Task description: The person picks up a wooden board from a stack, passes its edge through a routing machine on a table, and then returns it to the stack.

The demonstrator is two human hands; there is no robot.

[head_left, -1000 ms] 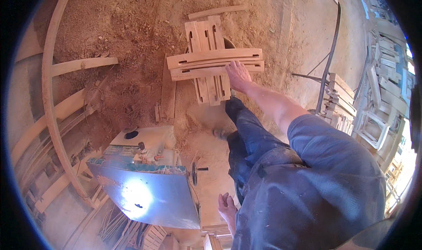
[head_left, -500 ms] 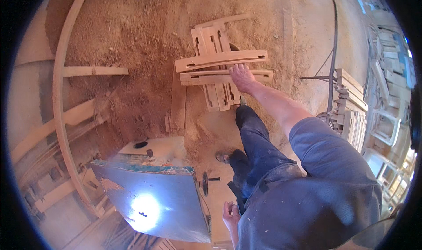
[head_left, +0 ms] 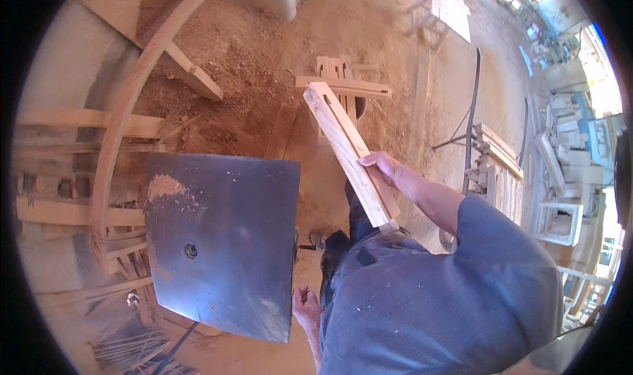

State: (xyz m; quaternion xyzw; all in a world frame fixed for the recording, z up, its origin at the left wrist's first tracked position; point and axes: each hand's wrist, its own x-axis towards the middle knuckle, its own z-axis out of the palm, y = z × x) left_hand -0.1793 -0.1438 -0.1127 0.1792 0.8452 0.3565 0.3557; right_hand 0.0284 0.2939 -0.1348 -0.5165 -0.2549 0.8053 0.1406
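Currently we have our right hand (head_left: 384,168) grasping a long wooden piece (head_left: 348,158) near its lower half, in the middle of the frame; we see it aslant, its upper end toward the upper middle and its lower end close to our shirt (head_left: 428,289), though we cannot tell whether the two touch; a narrow slot shows near its upper end. Our left hand (head_left: 306,311), at the lower middle, is released, its fingers loosely curled, just beside the right edge of a grey metal surface (head_left: 227,223); sawdust (head_left: 165,186) lies on that surface at its upper left. Beyond our wooden piece, at the upper middle, we have a stack of boards (head_left: 346,68), one slotted board (head_left: 362,89) lying across the others; a long curved beam (head_left: 125,121) stretches down the left of the frame; a wood pile (head_left: 498,170) stands at the right.
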